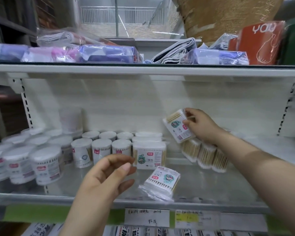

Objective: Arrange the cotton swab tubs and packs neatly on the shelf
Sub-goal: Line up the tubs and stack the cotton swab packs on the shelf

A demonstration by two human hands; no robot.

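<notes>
Head view. The shelf (211,189) carries the swab stock in three groups. Big tubs (41,163) stand at the left. Small tubs (101,147) stand in two tidy rows at the centre. Square packs take the right.

The right hand (202,126) reaches in over the right group and grips the held pack (178,127), thumb on its printed face and fingers curled round its far edge. This pack is clear of the shelf floor, tilted with its top leaning left, close to the back wall and just above the bundle (206,155). The grip by one edge probably leaves the label free to be turned forward before it is set down.

The left hand (107,174) hovers in front of the standing pack (148,155). Its fingers are loosely curled, thumb near forefinger, and it has hold of nothing. It seems poised to take a pack.

The standing pack is upright beside the small tubs, label forward, which likely marks the head of the intended row. The lying pack (160,183) rests flat and askew near the front lip, not yet placed. The bundle leans in a loose cluster, with no label showing.

Each pack is a clear film sleeve of pale wooden sticks with white cotton tips, with a white label bearing a teal figure and a red tag. Fine print is blurred.
</notes>
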